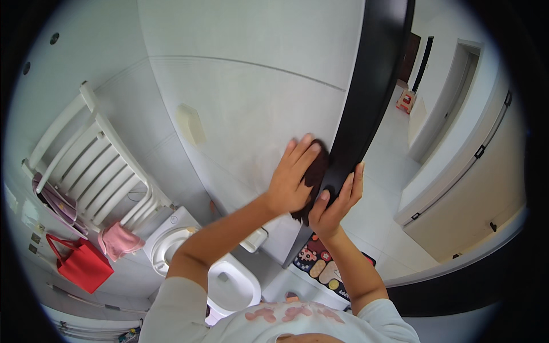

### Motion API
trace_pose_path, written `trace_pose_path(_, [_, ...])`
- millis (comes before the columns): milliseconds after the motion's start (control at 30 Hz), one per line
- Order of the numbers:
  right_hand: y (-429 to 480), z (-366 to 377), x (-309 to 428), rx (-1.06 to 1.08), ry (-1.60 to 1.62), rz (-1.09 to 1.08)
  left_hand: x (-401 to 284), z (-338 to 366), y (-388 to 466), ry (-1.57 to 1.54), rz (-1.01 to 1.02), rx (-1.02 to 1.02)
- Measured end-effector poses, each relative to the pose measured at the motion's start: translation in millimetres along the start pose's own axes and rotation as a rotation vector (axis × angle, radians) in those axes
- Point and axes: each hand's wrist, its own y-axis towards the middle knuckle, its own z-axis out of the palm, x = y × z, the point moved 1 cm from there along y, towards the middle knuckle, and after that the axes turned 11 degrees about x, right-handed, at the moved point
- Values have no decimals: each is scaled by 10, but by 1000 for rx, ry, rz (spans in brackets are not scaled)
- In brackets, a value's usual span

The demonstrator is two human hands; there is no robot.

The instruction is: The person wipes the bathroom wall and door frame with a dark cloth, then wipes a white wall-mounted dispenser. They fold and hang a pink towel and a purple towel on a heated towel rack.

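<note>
My left hand (296, 178) lies flat with its fingers spread on a dark brown cloth (316, 169), which it presses against the white wall panel (266, 115) beside a black door frame (364, 85). Part of the cloth hangs below the palm. My right hand (336, 201) grips the lower visible part of the black frame, thumb on the near face and fingers around the far edge. The cloth's lower end comes close to the right thumb.
A white toilet (236, 287) stands below my left arm. White wall racks (107, 158), a pink cloth (120, 241) and a red bag (85, 263) hang at left. A patterned mat (317, 261) lies below; a stool (405, 101) stands in the hallway at right.
</note>
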Motion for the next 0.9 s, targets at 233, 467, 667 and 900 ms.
trace_pose_path(233, [-43, 0, -18, 37, -23, 29, 394, -482, 811, 315, 282, -236])
trace_pose_path(467, [-58, 27, -34, 14, -23, 18, 1240, -1323, 1545, 372, 25, -561])
trace_pose_path(667, [-44, 7, -1, 42, -70, 33, 1974, -1697, 1354, 389, -227, -603])
trace_pose_path(900, [-34, 10, 14, 60, -138, 32, 1952, -526, -148, -485, -555, -817])
